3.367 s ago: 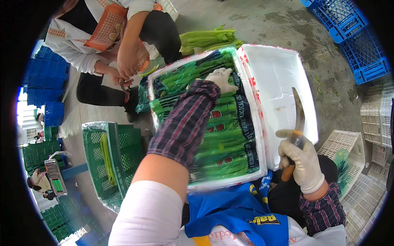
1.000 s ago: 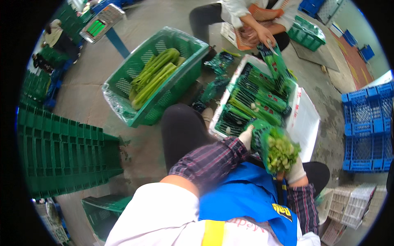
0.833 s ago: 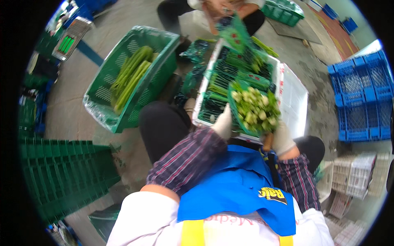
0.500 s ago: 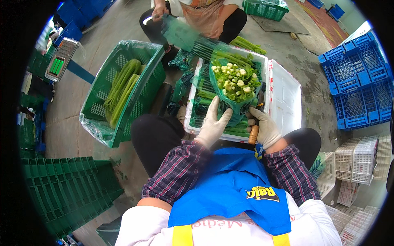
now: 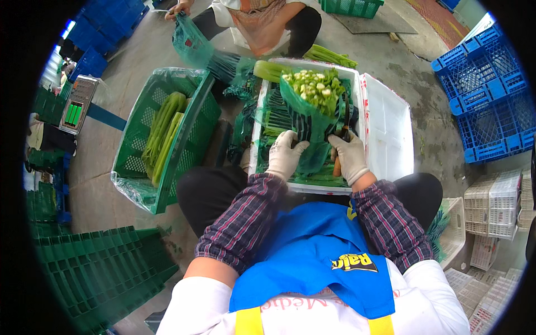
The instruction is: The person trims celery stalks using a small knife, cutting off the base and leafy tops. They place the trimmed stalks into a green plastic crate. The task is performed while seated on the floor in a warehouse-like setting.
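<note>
A green plastic bag [image 5: 310, 125] with pale cut celery pieces and leaves [image 5: 315, 89] at its mouth stands over a white foam box [image 5: 254, 151]. My left hand [image 5: 285, 154] is closed on the bag's near left side. On the other side, my right hand [image 5: 349, 156] grips a knife, its wooden handle [image 5: 337, 167] below my fingers and its dark blade [image 5: 347, 111] pointing away beside the bag. Those fingertips also touch the bag. More bagged green stalks [image 5: 273, 120] lie inside the box.
Left of the box stands a green crate [image 5: 209, 123] holding celery stalks [image 5: 162, 134]. A scale [image 5: 78, 106] is beyond it. Opposite, a co-worker's hand [image 5: 178, 8] holds another green bag [image 5: 192, 44]. The foam lid [image 5: 389, 128] and blue crates [image 5: 491, 106] are at right.
The celery bag has tipped away, showing more of its near side, and my left hand has closed on it. The co-worker's bag has swung left, away from the box.
</note>
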Action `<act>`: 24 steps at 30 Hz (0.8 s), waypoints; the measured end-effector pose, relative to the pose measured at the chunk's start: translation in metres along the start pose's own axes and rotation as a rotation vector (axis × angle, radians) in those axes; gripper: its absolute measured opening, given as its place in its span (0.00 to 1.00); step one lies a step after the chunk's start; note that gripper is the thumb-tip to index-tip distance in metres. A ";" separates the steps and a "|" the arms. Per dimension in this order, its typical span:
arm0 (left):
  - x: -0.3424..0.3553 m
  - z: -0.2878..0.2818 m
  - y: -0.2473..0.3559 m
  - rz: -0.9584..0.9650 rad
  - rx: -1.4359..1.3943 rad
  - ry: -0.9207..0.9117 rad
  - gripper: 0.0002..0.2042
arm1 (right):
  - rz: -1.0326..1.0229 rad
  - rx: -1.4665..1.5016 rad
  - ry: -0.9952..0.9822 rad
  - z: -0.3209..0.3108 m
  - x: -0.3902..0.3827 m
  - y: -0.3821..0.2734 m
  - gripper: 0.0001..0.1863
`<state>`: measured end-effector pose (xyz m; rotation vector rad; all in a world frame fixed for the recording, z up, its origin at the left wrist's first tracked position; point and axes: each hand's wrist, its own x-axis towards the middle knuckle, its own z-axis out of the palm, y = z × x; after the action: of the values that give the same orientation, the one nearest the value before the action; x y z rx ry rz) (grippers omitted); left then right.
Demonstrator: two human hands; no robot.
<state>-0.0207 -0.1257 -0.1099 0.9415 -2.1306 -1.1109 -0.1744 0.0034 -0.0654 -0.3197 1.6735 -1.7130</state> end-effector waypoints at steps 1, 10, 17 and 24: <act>0.003 0.005 -0.006 0.004 0.018 -0.019 0.16 | 0.003 -0.004 -0.003 -0.002 0.008 0.002 0.09; -0.005 0.051 -0.043 -0.131 0.147 -0.305 0.14 | 0.315 0.052 0.113 -0.014 0.060 0.076 0.08; 0.002 0.058 -0.039 -0.340 0.191 -0.233 0.31 | 0.303 0.099 0.250 -0.043 0.044 0.140 0.16; -0.018 0.071 -0.062 -0.911 -0.487 -0.482 0.32 | 0.377 -0.024 0.216 -0.035 0.028 0.130 0.24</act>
<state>-0.0417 -0.1045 -0.2011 1.5507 -1.5680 -2.3638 -0.1761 0.0250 -0.2016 0.1691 1.7745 -1.4840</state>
